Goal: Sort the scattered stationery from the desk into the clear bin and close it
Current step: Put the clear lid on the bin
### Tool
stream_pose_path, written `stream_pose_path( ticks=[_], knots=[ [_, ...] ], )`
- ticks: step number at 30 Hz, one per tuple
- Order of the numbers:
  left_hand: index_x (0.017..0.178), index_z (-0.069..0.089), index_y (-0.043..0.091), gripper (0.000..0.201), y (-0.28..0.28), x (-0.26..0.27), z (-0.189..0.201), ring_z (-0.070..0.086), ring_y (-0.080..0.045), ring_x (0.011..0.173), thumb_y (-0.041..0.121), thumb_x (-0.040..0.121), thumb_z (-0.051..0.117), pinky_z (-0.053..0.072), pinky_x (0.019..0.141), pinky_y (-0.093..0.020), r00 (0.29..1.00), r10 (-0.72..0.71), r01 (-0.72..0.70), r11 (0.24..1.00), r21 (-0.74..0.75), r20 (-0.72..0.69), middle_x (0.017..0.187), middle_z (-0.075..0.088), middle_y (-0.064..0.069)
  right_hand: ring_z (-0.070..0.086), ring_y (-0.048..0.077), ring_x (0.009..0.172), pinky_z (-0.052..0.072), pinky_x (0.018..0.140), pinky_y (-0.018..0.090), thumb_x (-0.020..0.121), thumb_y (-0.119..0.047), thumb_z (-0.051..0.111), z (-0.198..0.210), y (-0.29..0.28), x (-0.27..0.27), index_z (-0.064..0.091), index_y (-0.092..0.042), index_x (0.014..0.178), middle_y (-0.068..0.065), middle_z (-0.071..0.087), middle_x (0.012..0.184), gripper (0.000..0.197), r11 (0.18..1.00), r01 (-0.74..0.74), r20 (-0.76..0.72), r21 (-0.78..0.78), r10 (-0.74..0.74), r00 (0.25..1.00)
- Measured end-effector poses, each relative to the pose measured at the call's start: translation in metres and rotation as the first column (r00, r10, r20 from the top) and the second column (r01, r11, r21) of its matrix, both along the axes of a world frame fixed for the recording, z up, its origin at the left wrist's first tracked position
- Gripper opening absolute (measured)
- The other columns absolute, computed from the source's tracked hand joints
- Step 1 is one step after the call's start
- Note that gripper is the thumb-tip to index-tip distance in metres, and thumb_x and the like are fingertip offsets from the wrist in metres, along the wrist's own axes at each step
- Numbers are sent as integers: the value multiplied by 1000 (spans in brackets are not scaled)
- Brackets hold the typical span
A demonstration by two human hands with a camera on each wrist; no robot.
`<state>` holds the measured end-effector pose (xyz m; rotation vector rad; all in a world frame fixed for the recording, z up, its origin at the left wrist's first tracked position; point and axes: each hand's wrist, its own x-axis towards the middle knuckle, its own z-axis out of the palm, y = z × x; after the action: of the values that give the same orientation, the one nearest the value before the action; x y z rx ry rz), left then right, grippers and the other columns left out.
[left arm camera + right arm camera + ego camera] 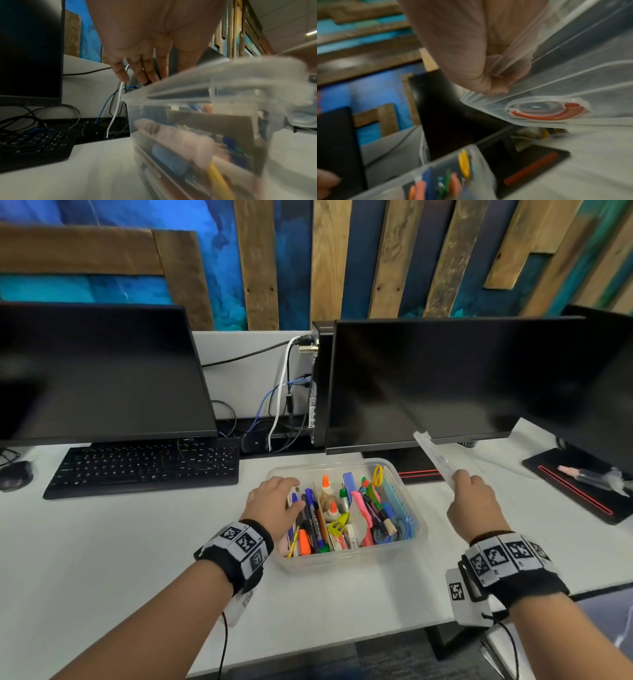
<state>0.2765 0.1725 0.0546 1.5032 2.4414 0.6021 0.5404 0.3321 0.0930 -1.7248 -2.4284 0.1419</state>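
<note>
The clear bin (346,558) sits open in the middle of the white desk, packed with markers, glue bottles, scissors and other stationery (342,508). My left hand (274,503) lies over the bin's left rim with straight fingers (137,70), holding nothing. My right hand (474,501) is raised to the right of the bin and pinches the edge of the clear lid (433,455). That lid (565,86) tilts up in the air, with a round red-and-clear vent on it, apart from the bin (436,169) below.
A black keyboard (144,469) and a monitor (99,374) stand at the left. Another monitor (428,385) rises just behind the bin, cables (281,392) between the two. A black pad with a red stripe (579,491) lies at the right.
</note>
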Motion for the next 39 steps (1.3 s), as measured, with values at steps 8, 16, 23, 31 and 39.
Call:
stream_pose_path(
  ticks=[8,16,23,31,39],
  knots=[
    [150,15,22,83,-9,-8,37,19,-11,144,26,85,67,19,116,-26,991,-79,39,941,335,106,157,17,3,51,25,96,41,84,33,80,8,46,67,-55,-31,49,-19,129,5,57,111,55,867,-405,34,290,413,910],
    [120,64,24,34,-26,-19,45,44,-12,128,12,88,62,30,114,-31,985,-169,151,925,349,21,131,57,3,63,25,88,52,76,38,62,18,71,60,-76,-51,69,-17,98,3,68,94,51,694,-602,44,395,640,767],
    [104,73,21,19,-43,-30,71,63,-11,104,24,87,65,46,98,-31,940,-182,68,928,367,287,109,70,3,38,30,130,29,111,41,84,-23,64,66,-55,-39,35,-4,139,15,44,138,65,847,-162,-395,506,395,829],
    [92,65,14,10,-49,-32,79,67,-8,72,7,90,59,55,67,-29,723,-294,121,945,304,626,75,71,5,61,12,92,49,81,29,98,-25,47,53,-37,-25,47,-20,125,-7,60,106,28,948,-304,-900,-89,54,432],
    [113,50,17,34,-21,-36,40,58,-17,68,21,85,68,52,55,-28,814,75,-245,943,224,576,85,58,-4,59,23,76,48,65,32,90,-10,51,23,-8,-35,47,-12,127,6,62,94,37,960,-188,-729,-208,-24,684]
  ],
)
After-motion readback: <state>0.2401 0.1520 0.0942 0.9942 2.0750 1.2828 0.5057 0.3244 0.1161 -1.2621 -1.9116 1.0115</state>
